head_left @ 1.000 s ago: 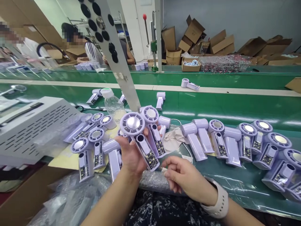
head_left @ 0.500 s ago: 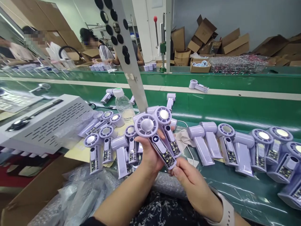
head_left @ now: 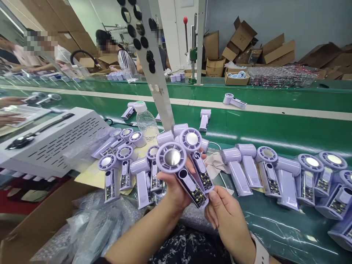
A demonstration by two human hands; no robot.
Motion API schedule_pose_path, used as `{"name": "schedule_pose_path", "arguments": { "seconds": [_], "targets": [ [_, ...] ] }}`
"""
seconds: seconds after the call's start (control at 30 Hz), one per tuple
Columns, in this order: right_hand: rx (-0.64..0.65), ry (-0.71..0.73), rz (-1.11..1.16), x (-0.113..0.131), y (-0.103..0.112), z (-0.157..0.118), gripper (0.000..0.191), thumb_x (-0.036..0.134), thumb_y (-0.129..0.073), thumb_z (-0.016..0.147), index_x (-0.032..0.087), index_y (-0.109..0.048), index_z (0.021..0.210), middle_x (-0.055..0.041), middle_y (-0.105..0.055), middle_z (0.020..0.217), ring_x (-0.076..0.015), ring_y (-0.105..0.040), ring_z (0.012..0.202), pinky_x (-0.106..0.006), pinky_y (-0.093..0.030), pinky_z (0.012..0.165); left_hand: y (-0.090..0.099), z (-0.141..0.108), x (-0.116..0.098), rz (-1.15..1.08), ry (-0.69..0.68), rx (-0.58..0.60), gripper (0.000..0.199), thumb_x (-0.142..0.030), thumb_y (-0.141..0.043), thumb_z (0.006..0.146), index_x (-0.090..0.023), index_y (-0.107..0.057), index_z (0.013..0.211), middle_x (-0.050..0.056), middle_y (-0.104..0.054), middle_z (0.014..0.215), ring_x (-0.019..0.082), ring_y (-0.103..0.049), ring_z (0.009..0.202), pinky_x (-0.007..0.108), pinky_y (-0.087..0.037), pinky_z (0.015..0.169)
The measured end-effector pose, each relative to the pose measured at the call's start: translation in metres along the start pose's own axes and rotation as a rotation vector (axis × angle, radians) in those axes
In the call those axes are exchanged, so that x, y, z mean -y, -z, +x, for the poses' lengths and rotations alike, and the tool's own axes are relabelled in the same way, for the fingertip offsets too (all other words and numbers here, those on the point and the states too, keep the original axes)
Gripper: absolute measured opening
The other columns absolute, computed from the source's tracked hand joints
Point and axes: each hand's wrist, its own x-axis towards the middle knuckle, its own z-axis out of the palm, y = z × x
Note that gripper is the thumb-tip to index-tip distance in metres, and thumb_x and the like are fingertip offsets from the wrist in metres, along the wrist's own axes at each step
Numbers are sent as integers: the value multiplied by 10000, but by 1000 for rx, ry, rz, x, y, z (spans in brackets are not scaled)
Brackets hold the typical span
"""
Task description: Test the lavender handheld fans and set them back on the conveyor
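My left hand (head_left: 176,189) holds two lilac handheld fans side by side, their round heads tilted up and to the left. The nearer fan (head_left: 172,157) has a silvery disc in its head and a bare circuit board along the handle; its small round display is dark. On the farther fan (head_left: 191,138) a faint mark shows on the display. Thumb and fingers of my right hand (head_left: 227,212) pinch the bottom end of the farther fan's handle. More such fans stand to the left (head_left: 125,161) and to the right (head_left: 266,165) of my hands.
A clear bottle (head_left: 147,124) stands beside a slanted metal post (head_left: 162,99). At left are a white slotted box (head_left: 63,143) and a carton of bubble wrap (head_left: 101,227). A green conveyor (head_left: 261,128) runs behind, one fan (head_left: 233,101) on its far edge. Co-workers sit across.
My right fingers have shifted from the nearer fan's handle end to the farther fan's. The nearer display, lit with digits before, is now dark; the farther one now shows a mark.
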Motion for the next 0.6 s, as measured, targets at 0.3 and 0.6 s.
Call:
{"name": "schedule_pose_path", "arguments": {
  "seconds": [0.3, 0.6],
  "targets": [
    [54, 12, -136, 6, 8, 2, 485, 608, -483, 1019, 217, -527, 736, 46, -489, 528, -123, -466, 512, -253, -386, 545, 4, 2, -5, -97, 104, -26, 729, -907, -662, 565, -181, -643, 626, 98, -742, 1078, 313, -694, 1049, 437, -567, 940],
    [50, 151, -401, 10, 16, 2, 407, 498, -449, 1049, 235, -575, 765, -20, -591, 745, -189, -557, 698, -286, -477, 653, 3, -1, -12, -138, 131, -25, 705, -888, -689, 574, -185, -678, 636, 100, -748, 1057, 300, -710, 986, 402, -614, 818]
  ]
}}
